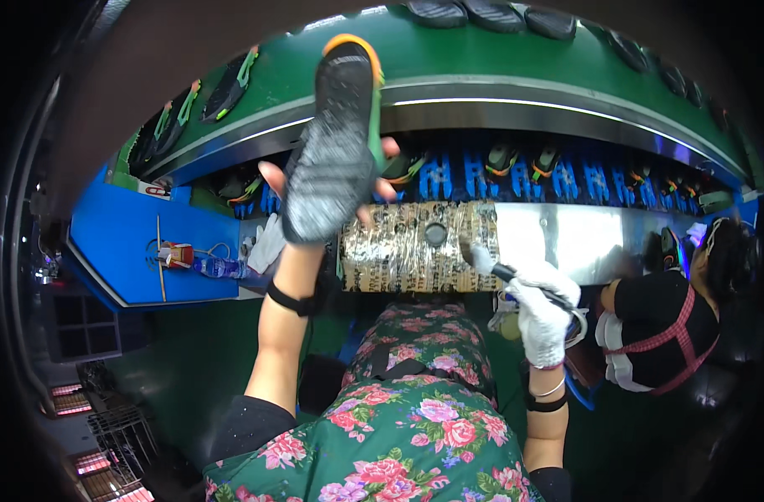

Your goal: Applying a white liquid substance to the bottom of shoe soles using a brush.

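My bare left hand grips a shoe from beneath, its fingers showing at both sides. The black sole faces up, with orange and green edging and a shiny, wet-looking surface. On my right hand is a white knitted glove, and its fingers are wrapped round the dark handle of a brush. The pale brush head sits over the work surface, which is covered in brown patterned sheet under clear film. A small round dark dish or lid rests there between my hands.
Ahead runs a green conveyor belt carrying several shoes and soles. Below its metal edge, blue racks hold more shoes. On the left, a blue table bears a bottle and white gloves. A co-worker sits close at right.
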The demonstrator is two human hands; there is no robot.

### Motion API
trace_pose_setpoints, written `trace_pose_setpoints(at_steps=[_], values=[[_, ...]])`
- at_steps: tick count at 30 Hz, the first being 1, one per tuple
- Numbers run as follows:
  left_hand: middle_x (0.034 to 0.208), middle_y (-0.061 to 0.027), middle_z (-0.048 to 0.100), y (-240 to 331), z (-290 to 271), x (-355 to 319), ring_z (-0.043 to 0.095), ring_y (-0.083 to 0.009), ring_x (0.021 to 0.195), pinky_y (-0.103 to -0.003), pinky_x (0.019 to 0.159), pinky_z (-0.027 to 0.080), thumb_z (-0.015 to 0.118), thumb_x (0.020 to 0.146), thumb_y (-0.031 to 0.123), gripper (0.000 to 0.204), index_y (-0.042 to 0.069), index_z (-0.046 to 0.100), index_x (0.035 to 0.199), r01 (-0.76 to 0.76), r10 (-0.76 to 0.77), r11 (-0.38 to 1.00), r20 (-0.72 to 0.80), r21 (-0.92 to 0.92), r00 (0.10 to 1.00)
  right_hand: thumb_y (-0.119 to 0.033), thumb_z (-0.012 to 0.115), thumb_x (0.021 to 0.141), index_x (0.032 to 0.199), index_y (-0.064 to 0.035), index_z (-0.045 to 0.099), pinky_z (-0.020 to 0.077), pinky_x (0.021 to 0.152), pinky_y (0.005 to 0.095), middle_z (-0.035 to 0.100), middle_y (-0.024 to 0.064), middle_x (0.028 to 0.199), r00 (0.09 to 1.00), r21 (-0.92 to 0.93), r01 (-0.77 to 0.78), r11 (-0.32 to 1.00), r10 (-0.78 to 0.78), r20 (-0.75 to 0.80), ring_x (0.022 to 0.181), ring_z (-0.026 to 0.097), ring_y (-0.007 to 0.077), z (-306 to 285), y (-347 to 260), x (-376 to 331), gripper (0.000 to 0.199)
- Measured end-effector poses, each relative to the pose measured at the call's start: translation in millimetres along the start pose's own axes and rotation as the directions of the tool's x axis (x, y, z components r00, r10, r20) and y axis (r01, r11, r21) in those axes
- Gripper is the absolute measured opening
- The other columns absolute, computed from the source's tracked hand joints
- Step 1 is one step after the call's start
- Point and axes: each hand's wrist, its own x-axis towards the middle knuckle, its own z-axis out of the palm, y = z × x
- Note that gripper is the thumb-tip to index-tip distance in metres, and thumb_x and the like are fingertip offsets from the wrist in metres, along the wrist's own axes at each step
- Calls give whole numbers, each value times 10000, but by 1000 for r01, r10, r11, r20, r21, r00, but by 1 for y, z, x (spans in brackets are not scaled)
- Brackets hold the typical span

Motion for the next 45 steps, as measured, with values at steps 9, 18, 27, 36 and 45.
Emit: trace_pose_setpoints(at_steps=[9,18,27,36,45], values=[[1694,-292,92,103,-65,49,186,-456,1560,-571,1244,318,407,944,817,1182,-37,-32,1633,-741,491,654,-661,-152,568,36,799,834,1068,18,796,582,828,279,792,87,1015,984,-217,-153,964,169,55,915,727,137,16,76,-9,234],[1565,-257,421,7,-84,161,542,-379,1349,-474,1097,489,725,942,347,910,-12,238,1622,195,592,420,-430,886,681,95,745,828,1077,58,778,592,847,294,785,141,1050,956,67,-262,963,269,-114,929,731,181,-6,89,-7,254],[1539,-228,324,11,-149,245,428,-453,1380,-465,1146,421,810,842,358,940,41,343,1594,477,531,-616,-116,627,839,68,738,853,1053,55,771,597,793,286,780,154,1074,915,144,-279,949,308,-262,892,731,179,-32,106,-22,203],[1062,-103,651,30,-120,199,691,-242,898,-355,756,574,771,905,114,224,98,657,1098,334,494,-243,-181,911,851,56,736,871,1066,46,772,603,764,287,779,138,1011,914,195,-274,942,318,-253,848,734,169,-42,104,-30,198],[1348,-199,571,2,8,15,538,-296,1280,-455,1121,421,672,913,321,449,52,478,1215,30,726,-362,262,932,636,83,720,869,1070,56,756,622,792,304,770,178,1084,913,271,-218,938,294,-283,881,740,194,-52,68,-42,206]])
